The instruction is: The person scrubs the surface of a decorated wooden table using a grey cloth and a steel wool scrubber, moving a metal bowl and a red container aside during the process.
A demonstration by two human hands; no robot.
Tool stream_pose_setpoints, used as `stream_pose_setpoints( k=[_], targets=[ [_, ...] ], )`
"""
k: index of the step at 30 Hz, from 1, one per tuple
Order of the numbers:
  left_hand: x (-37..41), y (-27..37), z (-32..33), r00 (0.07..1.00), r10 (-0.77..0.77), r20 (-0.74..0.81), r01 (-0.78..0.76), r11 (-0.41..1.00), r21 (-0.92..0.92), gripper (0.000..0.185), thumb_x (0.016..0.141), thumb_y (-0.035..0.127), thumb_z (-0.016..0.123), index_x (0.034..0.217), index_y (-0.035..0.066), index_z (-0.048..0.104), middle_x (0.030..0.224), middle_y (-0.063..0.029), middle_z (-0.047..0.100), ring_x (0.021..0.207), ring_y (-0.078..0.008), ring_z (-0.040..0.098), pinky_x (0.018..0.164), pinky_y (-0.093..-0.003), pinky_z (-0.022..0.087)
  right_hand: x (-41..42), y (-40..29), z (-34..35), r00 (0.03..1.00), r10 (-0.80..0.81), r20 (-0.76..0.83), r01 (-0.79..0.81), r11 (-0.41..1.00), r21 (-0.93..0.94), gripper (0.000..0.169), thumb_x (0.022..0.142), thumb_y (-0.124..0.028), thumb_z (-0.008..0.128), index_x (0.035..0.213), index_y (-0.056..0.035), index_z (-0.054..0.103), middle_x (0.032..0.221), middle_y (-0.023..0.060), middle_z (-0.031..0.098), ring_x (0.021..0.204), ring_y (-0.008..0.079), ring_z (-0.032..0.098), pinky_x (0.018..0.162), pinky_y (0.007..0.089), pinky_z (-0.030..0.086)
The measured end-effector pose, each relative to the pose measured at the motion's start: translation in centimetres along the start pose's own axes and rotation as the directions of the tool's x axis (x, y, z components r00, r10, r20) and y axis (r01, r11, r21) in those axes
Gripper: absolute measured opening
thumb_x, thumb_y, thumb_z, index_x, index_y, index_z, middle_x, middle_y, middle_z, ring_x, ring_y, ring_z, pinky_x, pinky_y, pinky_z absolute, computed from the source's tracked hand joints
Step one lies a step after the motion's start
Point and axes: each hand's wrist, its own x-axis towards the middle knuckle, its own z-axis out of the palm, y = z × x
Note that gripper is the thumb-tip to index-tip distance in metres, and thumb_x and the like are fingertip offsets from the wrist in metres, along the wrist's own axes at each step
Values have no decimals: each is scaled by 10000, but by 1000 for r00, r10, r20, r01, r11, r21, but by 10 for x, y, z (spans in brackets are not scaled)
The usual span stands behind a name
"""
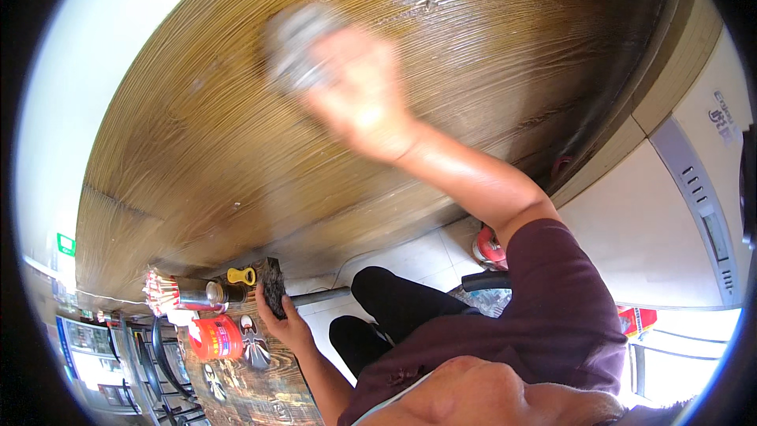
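Note:
My right hand is raised against a brown wood-grain wall panel and holds a grey cloth; both hand and cloth are blurred. At lower left, my left hand grips the dark, rough edge of a wooden table, its thumb and fingers on either side. Near that hand on the table are a yellow object, possibly a bottle opener, a small dark jar, a holder of red-and-white sticks and a red tub bearing writing.
A tall white floor-standing air conditioner is at the right. A red cylinder, perhaps a fire extinguisher, stands on the tiled floor beside a dark chair part. Black chairs are beyond the table at lower left.

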Motion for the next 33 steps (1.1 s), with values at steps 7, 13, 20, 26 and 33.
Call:
stream_pose_setpoints(
  k=[7, 13, 20, 26, 33],
  targets=[
    [14, 32, 18, 987, 140, 75, -146, 985, 89, 517, 957, -28, 630, 1463, 16, 531, 1415, -167, 580, 1282, -306, 564, 1103, -397, 427, -12, -25, 43, 929, -340, 147, 360, 922, -142, 211, 873, -282, 732, 1049, -165, 730, 1295, 150, 675, 1162, 319, 644, 917, 417, 512],
    [-8, -10, -7, 999, -49, 7, 49, 999, -15, 518, 951, 4, 649, 1456, 19, 537, 1410, -169, 584, 1270, -314, 571, 1090, -401, 436, -31, 28, -93, 974, 172, -150, -228, 730, -644, 299, 911, -175, 723, 1207, -206, 748, 1389, 159, 522, 1293, 366, 461, 1074, 437, 428],
    [-4, -13, -11, 990, -140, 29, 142, 983, -118, 540, 934, -47, 644, 1459, 14, 536, 1410, -158, 570, 1254, -283, 575, 1091, -375, 431, -72, 13, -80, 950, 241, -197, -311, 753, -580, 764, 751, 72, 733, 1454, -198, 603, 1405, 239, 427, 1308, 426, 412, 1113, 482, 382],
    [-6, -24, -26, 991, -128, -48, 123, 989, -87, 550, 900, -64, 681, 1429, 13, 557, 1380, -157, 596, 1288, -294, 568, 1110, -377, 421, -11, -43, 49, 981, -153, -121, 89, 903, -421, 673, 756, 123, 635, 1378, -131, 680, 1219, 200, 599, 1109, 384, 552, 1001, 484, 462],
    [-28, -23, -50, 973, -199, -116, 201, 980, 9, 552, 902, -25, 702, 1432, 24, 559, 1402, -152, 603, 1302, -310, 563, 1130, -394, 411, 92, -158, 207, 968, -174, 180, 211, 953, -215, 345, 924, -84, 623, 1265, -53, 660, 1247, 171, 673, 1176, 348, 620, 984, 421, 494]
  ],
)
